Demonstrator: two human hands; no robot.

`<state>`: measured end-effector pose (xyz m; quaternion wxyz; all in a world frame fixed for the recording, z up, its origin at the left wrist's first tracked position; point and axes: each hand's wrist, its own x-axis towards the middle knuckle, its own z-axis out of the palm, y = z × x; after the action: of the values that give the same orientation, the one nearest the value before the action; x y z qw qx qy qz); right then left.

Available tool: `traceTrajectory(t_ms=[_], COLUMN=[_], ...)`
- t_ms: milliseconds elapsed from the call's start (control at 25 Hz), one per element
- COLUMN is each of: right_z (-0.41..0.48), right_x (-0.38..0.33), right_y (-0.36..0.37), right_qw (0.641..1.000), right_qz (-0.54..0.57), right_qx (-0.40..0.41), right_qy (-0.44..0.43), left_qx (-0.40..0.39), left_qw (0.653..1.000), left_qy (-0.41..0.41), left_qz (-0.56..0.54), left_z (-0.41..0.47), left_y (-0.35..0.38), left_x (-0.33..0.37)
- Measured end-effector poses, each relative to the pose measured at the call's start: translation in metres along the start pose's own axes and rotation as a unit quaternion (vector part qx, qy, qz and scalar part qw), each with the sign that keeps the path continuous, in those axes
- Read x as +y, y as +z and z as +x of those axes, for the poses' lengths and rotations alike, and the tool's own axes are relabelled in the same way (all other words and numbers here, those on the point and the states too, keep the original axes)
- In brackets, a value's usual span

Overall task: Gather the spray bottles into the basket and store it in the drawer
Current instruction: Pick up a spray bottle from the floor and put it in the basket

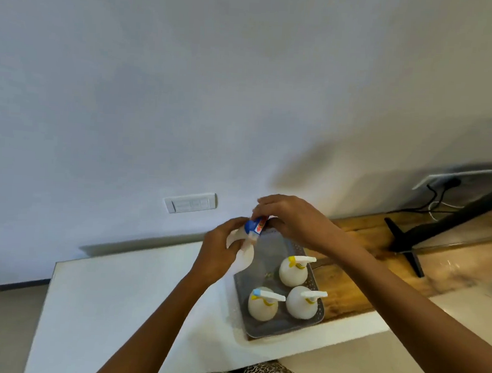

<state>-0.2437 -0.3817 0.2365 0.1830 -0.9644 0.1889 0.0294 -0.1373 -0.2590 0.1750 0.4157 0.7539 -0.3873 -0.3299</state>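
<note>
Above the far end of the grey basket (265,328) I hold a fourth spray bottle (245,249) in the air, tilted, my left hand (220,254) wrapped closed around its white body. My right hand (292,218) is curled over the blue and red top of that same bottle, fingers pinched on it from above. Both wrists cross over the basket's upper half, so they hide its far rim and part of its bare floor.

Three more spray bottles stand upright inside the basket: one with a yellow collar (293,271) near the right wall, one at the near right corner (302,302), and one with a blue-tipped nozzle (262,302) at the near left. Their nozzles all point to the right. They sit close together but apart from one another.

The basket rests at the right edge of a white tabletop (116,308), partly over a wooden surface (360,236). Well to the right, a dark stand (405,245) with cables (437,198) sits on that wood. A wall switch plate (190,202) shows on the wall behind my hands. I cannot see any drawer.
</note>
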Motion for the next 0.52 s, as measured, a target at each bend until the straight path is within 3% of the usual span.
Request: traceTrajectory(t_ms=[160, 320, 520], right_z=[0.006, 0.014, 0.023], right_x=[0.042, 0.078, 0.105], right_y=[0.033, 0.100, 0.164], right_qw=[0.999, 0.993, 0.983], right_qz=[-0.035, -0.062, -0.055], right_qx=[-0.004, -0.062, -0.115], right_qy=[0.032, 0.080, 0.128], left_qx=[0.089, 0.172, 0.206], left_qw=[0.995, 0.982, 0.971], left_qy=[-0.046, -0.080, -0.123], left_qz=[0.005, 0.009, 0.011], left_z=[-0.002, -0.018, -0.033], left_y=[0.003, 0.008, 0.020], left_x=[-0.016, -0.037, -0.052])
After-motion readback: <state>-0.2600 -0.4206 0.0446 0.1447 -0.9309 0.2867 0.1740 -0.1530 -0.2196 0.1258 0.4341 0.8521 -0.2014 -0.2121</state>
